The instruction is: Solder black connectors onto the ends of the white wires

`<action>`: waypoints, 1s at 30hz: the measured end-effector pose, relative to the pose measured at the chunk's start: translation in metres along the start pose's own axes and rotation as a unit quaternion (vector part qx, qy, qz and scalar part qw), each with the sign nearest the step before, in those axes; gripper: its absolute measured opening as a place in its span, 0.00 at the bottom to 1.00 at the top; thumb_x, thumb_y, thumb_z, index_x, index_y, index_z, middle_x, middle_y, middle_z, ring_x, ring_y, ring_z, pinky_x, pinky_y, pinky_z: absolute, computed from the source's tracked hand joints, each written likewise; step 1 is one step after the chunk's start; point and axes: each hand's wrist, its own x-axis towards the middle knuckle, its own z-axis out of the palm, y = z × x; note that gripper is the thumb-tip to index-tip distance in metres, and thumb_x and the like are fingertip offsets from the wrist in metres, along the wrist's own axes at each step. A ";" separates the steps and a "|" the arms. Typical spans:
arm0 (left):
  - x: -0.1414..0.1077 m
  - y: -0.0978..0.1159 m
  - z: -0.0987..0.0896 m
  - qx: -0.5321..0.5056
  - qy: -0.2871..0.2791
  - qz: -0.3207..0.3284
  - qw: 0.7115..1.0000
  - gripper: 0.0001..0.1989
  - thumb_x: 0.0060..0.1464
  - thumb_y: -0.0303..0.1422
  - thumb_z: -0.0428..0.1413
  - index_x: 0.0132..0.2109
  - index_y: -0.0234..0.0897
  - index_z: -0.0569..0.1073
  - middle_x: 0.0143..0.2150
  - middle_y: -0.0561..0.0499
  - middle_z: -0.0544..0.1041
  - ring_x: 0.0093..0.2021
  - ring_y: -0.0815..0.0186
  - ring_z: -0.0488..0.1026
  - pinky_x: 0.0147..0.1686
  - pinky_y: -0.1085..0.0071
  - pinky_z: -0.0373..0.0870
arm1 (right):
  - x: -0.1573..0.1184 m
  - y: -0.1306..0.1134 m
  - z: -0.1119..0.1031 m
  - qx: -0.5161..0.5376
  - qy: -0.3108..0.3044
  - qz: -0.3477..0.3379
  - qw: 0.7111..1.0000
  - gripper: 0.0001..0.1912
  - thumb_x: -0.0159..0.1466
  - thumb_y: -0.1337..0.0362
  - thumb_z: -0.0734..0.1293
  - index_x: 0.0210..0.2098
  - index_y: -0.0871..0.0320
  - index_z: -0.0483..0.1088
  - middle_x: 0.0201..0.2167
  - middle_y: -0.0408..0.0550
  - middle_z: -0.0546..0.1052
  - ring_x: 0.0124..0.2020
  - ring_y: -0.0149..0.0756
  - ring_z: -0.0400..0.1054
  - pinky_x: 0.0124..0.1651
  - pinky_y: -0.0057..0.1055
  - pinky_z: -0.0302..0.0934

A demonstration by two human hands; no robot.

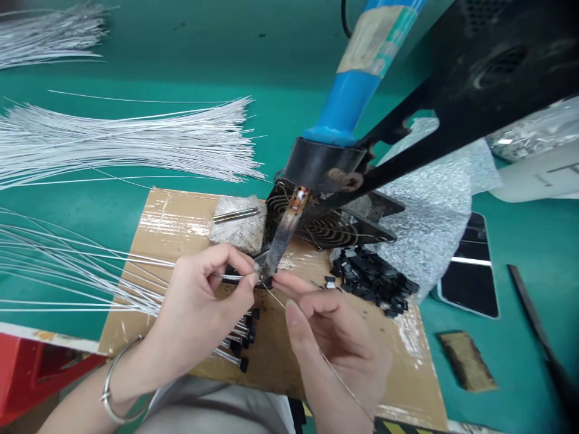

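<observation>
My left hand (194, 313) is closed, thumb and fingertips pinching a thin white wire (230, 276) just left of the soldering iron's tip. My right hand (341, 346) pinches a thin strand of solder wire (337, 375), which runs across the palm and up to the same tip. The blue-handled soldering iron (350, 96) is clamped in a black stand (420, 144), tip pointing down between my hands. What lies right under the tip is mostly hidden by my fingers. Below my left hand are several wires ending in black connectors (242, 337).
A pile of small black connectors (375, 282) lies on the cardboard (398, 374), beside a black fan (325, 226). Bundles of white wires (136, 141) spread at left. At right are bubble wrap (434, 193), a phone (470, 271), a brown sponge-like block (467, 360) and dark tweezers (531, 313).
</observation>
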 end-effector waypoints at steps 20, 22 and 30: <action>0.000 0.000 0.001 -0.002 0.002 0.005 1.000 0.05 0.55 0.32 0.58 0.31 0.39 0.76 0.32 0.49 0.83 0.37 0.59 0.80 0.28 0.68 0.65 | 0.003 0.001 -0.001 0.001 -0.023 -0.018 1.000 0.10 0.71 0.66 0.71 0.31 0.54 0.73 0.49 0.51 0.88 0.47 0.40 0.86 0.51 0.32 0.80; -0.001 -0.001 0.001 0.002 0.003 0.005 1.000 0.06 0.54 0.32 0.58 0.30 0.39 0.76 0.33 0.48 0.84 0.36 0.59 0.80 0.28 0.68 0.65 | 0.001 0.001 0.000 -0.007 -0.010 -0.007 1.000 0.10 0.71 0.64 0.72 0.31 0.53 0.73 0.49 0.51 0.87 0.47 0.41 0.85 0.52 0.33 0.80; 0.001 -0.002 0.001 0.001 0.004 0.012 1.000 0.05 0.55 0.31 0.58 0.30 0.39 0.76 0.31 0.49 0.83 0.36 0.59 0.80 0.29 0.67 0.66 | 0.000 0.003 0.000 -0.010 -0.011 -0.009 1.000 0.10 0.70 0.64 0.72 0.31 0.54 0.74 0.48 0.52 0.88 0.48 0.41 0.85 0.54 0.34 0.79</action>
